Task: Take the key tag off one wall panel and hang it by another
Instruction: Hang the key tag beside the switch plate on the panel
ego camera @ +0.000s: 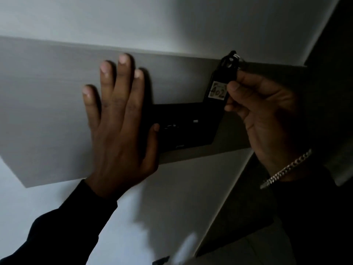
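Head view, dim light: the left hand (118, 119) lies flat, fingers spread and released, on a grey wall strip (47, 111) beside a black wall panel (187, 127). The right hand (261, 111), wearing a chain bracelet (286, 169), pinches a black key tag (219, 83) labelled 402 just above the panel's right corner.

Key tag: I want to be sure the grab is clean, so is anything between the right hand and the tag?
Nothing visible. The right hand already pinches the black key tag at its edge, above the dark wall panel; the left hand lies flat on the grey board, apart.
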Available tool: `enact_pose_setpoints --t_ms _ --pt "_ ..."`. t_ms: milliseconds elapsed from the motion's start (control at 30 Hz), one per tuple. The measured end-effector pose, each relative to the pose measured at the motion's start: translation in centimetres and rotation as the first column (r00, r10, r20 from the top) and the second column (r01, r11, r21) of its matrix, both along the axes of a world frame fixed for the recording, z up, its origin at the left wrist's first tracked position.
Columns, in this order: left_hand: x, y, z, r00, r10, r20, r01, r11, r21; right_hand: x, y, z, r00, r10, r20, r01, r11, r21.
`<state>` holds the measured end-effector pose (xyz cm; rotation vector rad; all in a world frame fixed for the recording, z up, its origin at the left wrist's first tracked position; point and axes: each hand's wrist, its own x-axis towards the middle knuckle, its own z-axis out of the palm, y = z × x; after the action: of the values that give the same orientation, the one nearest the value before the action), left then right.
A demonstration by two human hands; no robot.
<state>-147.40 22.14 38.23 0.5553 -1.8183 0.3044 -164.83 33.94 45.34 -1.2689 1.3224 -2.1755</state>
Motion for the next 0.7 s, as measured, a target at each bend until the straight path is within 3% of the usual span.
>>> enact_pose_setpoints --t_ms 333,533,700 --pt "-0.8 -1.8 0.0 0.903 0.428 -0.035 -0.428 0.888 -0.166 -1.5 -2.2 -1.0 0.967 -0.027 -0.255 0.006 0.997 -0.083" --pt "-0.8 -2.3 -0.6 0.878 0.476 -0.053 -0.477 0.858 -0.189 -1.9 -2.0 -2.2 0.915 -0.106 -0.390 0.091 0.994 -0.055" --pt "-0.5 -2.7 -0.9 0.857 0.512 -0.055 -0.511 0.831 -0.222 -2.1 -1.8 -2.6 0.922 -0.117 -0.370 0.118 0.993 -0.019"
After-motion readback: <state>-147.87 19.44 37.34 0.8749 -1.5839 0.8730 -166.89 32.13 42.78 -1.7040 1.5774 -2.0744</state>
